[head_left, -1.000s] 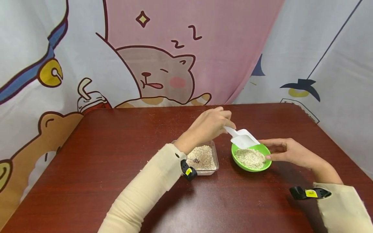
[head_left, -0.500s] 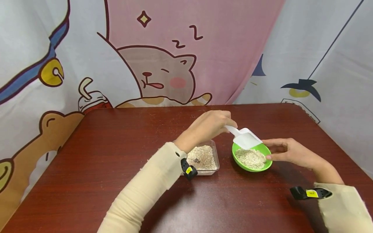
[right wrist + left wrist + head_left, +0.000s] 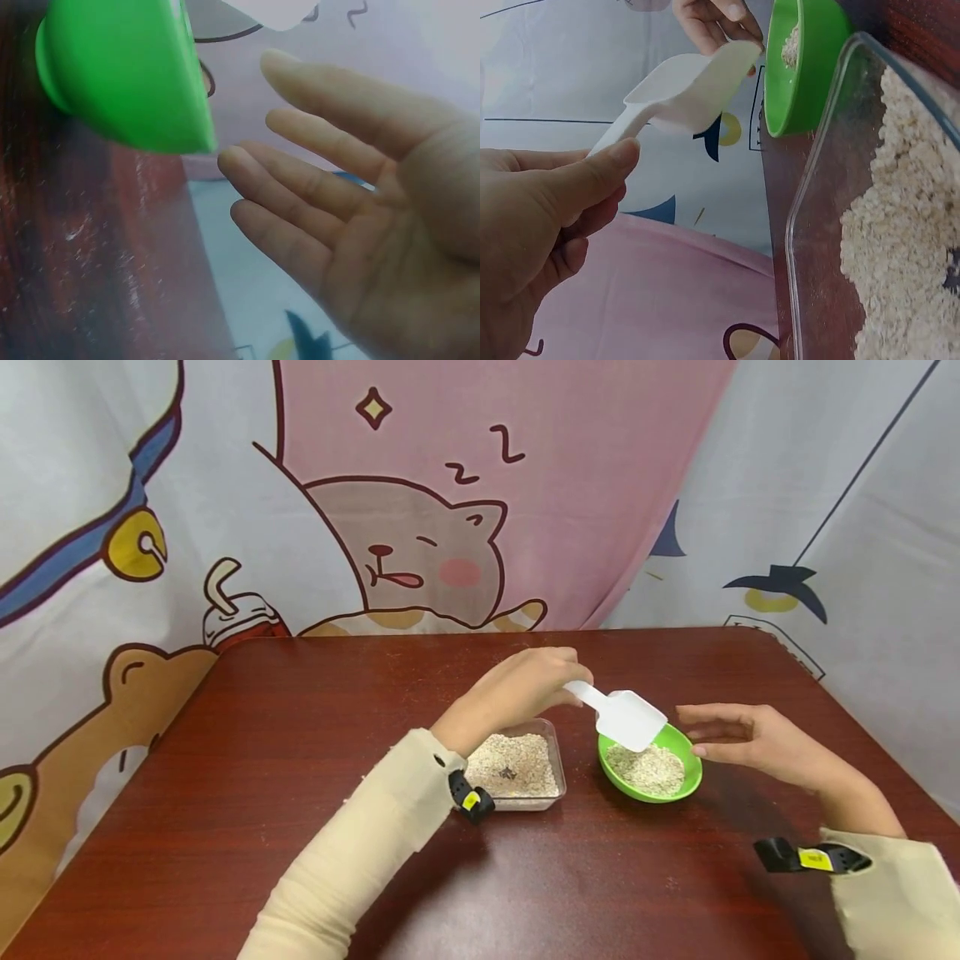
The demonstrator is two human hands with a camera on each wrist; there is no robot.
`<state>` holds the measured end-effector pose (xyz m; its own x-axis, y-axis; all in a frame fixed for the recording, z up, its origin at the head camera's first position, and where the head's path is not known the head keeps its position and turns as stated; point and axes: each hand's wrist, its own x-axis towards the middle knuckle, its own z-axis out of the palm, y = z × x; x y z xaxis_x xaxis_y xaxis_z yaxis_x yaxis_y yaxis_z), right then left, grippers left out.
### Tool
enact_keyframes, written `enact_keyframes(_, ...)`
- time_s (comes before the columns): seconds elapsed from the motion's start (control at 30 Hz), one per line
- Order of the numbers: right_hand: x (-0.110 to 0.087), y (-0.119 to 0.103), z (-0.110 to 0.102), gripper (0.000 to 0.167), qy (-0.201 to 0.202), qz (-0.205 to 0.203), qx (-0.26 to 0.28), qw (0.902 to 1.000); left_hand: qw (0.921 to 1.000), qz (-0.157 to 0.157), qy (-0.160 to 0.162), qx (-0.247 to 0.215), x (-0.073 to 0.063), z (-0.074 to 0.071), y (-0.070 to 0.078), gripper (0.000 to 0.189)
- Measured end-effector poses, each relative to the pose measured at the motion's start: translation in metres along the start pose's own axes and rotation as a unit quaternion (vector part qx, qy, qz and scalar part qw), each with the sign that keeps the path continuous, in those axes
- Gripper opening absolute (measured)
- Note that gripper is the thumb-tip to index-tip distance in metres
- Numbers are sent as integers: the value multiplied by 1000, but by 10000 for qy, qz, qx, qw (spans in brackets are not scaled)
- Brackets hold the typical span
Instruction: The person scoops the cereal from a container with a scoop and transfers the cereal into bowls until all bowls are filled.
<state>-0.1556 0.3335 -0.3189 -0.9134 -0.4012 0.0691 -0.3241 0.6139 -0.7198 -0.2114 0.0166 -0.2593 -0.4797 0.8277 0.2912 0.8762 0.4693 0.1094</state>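
My left hand pinches the handle of a white scoop, which is tilted with its blade above the green bowl. In the left wrist view the thumb and fingers grip the handle of the scoop. Rolled oats lie in the bowl. Just right of the rim is my right hand, its fingers extended. The right wrist view has this hand apart from the bowl, holding nothing. Below my left wrist stands a clear rectangular container of oats, partly hidden by the arm.
The dark red-brown table carries the container and bowl side by side. A few oat flakes are scattered left of the container. A printed cartoon curtain hangs behind the table and along its sides.
My left hand has drawn back slightly to the left with the scoop. My right hand has let go of the bowl's rim and moved a little to the right. The bowl stays in place.
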Motion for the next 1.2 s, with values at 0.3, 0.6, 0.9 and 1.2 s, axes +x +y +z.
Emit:
enact_keyframes(0.3, 3, -34, 6, 47, -73, -466, -83, 9989, 9987, -300, -32, -422, -23, -3, -14, 25)
enact_keyframes(0.6, 15, -68, 32, 44, -231, -718, -515, 9958, 9940, -579, 150, -916, -57, -12, -33, 19)
enact_keyframes(0.9, 36, -79, 68, 41, -591, -914, -222, 9938, 9917, -586, 527, -1020, -94, -20, -49, 10)
enact_keyframes(1.2, 49, -88, 81, 45, -884, -738, -291, 9929, 9897, -833, 352, -1106, -125, -21, -56, 12)
